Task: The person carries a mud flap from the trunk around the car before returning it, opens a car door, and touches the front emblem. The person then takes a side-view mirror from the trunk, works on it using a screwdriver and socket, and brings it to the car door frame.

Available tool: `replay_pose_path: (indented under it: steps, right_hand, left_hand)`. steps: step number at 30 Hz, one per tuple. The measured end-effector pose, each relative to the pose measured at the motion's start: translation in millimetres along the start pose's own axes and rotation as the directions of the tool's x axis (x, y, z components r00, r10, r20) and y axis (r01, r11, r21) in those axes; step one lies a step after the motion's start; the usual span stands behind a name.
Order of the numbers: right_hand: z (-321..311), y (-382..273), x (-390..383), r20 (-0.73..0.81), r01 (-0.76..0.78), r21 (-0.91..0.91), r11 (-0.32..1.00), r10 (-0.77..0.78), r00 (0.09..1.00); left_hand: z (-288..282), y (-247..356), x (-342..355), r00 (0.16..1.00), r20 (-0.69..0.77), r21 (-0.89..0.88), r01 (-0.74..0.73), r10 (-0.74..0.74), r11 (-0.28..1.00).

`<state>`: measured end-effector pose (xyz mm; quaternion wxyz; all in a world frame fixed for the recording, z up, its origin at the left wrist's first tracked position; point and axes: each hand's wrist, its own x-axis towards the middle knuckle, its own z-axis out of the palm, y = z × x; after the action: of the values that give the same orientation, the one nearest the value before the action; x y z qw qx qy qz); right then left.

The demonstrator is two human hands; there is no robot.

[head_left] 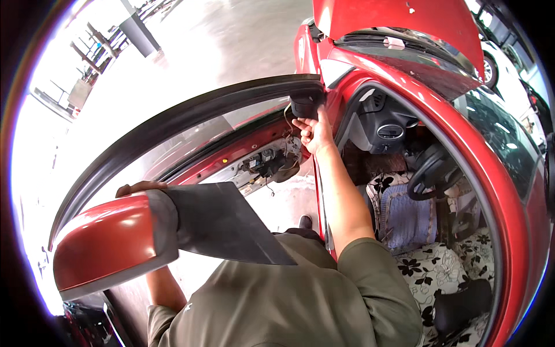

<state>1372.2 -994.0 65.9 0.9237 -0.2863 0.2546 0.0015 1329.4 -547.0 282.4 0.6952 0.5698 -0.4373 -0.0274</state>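
A car's side mirror (104, 240) with a red shell and a flat black mounting plate (228, 217) is held up at the left. My left hand (140, 188) is wrapped round it from behind; only some fingers show over its top, and the palm is hidden. At the front upper corner of the open red door, my right hand (316, 134) grips a black corner trim piece (306, 105), its fingers curled in below. A thin wire (287, 118) hangs beside that trim. Lower on the door, the bared inner panel (254, 166) shows metal and wiring.
The black door frame (173, 113) arches in front of me. On the right are the car's red door opening (462, 139), steering wheel (430, 173) and flower-patterned seat (433, 266). The red hood (404, 29) is raised. A grey pillar (140, 36) stands far left.
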Motion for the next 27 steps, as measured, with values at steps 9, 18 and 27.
replay_pose_path:
  steps: [9,18,27]
  right_hand:
    - [-49.0,-41.5,45.7,0.005,0.096,0.227,0.969,-0.099,0.995]
    - [-50.1,-52.0,65.2,0.154,-0.017,0.647,0.762,-0.11,0.982]
    - [-30.1,-59.5,85.0,0.128,-0.028,0.576,0.817,-0.057,0.99]
  left_hand:
    - [106.7,-22.0,60.3,0.964,-0.264,0.324,0.048,0.041,0.945]
    - [96.2,-55.3,91.7,0.969,-0.248,0.411,0.108,-0.003,0.905]
    - [98.8,-59.2,110.9,0.952,-0.293,0.254,0.17,-0.092,0.952]
